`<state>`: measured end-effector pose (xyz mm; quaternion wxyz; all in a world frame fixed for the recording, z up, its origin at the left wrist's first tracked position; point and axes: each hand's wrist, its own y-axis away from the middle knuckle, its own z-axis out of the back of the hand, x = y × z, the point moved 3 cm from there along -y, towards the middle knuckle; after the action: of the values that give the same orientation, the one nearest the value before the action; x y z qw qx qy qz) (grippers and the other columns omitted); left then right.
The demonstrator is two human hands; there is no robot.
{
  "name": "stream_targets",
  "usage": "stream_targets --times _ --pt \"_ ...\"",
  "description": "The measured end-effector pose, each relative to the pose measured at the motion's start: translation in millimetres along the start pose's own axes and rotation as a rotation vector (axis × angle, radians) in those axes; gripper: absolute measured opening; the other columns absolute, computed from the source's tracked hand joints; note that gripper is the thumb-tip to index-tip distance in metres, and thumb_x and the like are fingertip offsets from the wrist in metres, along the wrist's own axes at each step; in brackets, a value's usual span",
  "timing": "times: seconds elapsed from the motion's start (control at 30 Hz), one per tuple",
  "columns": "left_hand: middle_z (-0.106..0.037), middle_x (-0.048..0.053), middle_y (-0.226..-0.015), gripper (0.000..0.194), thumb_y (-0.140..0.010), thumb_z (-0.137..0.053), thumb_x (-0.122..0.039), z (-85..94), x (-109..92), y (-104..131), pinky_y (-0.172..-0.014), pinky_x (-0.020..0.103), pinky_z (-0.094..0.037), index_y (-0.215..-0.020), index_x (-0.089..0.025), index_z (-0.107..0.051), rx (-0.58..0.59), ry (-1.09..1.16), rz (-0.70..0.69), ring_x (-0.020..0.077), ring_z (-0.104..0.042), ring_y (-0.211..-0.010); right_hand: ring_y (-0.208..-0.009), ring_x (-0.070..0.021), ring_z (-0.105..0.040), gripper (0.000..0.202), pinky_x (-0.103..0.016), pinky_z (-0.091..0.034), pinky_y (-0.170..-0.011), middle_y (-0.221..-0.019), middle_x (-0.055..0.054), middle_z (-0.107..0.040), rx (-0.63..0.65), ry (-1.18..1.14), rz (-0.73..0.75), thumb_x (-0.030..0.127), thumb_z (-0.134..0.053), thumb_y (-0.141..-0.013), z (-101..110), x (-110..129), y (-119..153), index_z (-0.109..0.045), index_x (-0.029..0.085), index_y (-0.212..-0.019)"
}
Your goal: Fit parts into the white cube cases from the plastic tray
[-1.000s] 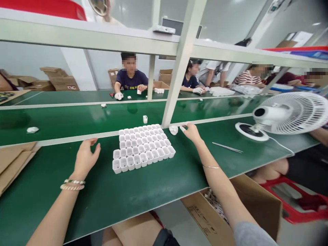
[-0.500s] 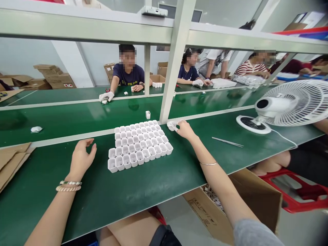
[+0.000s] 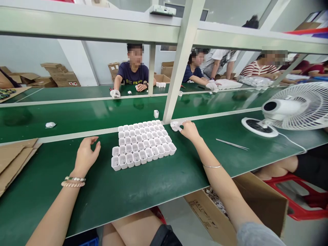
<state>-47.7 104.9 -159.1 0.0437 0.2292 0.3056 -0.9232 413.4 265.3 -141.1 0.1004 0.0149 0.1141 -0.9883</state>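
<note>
Rows of small, white, open-topped plastic cups [image 3: 144, 143] stand side by side on the green table, tiny dark marks visible inside some. To their left, my left hand [image 3: 87, 153] hovers with thumb and fingers apart, holding nothing. My right hand [image 3: 190, 131], past the far right corner of the rows, has its fingers closed at a small crumpled white thing [image 3: 175, 126] beside the post's foot. What that thing is, I cannot make out.
A white post [image 3: 176, 75] rises behind the cups. A white box [image 3: 156, 113] and a white piece [image 3: 50, 125] lie on the green strip beyond. Tweezers [image 3: 232, 144] and a fan [image 3: 279, 109] are at right, cardboard [image 3: 15, 155] at left. Co-workers sit opposite.
The whole view has shifted slightly. The white box and white piece on the far strip have slid rightward. Both my hands keep nearly the same pose. A co-worker's gloved hand opposite has moved.
</note>
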Motion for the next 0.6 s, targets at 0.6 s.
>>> stream_targets --times 0.6 --pt "-0.065 0.015 -0.109 0.038 -0.088 -0.047 -0.042 -0.6 2.9 0.4 -0.094 0.046 -0.053 -0.111 -0.014 -0.06 -0.005 -0.011 -0.019 0.0295 -0.064 -0.101 -0.102 -0.0299 -0.062 0.023 -0.033 -0.04 -0.079 -0.103 -0.02 -0.068 0.028 0.042 0.037 0.015 -0.054 -0.089 3.3 0.6 2.2 -0.073 0.006 -0.099"
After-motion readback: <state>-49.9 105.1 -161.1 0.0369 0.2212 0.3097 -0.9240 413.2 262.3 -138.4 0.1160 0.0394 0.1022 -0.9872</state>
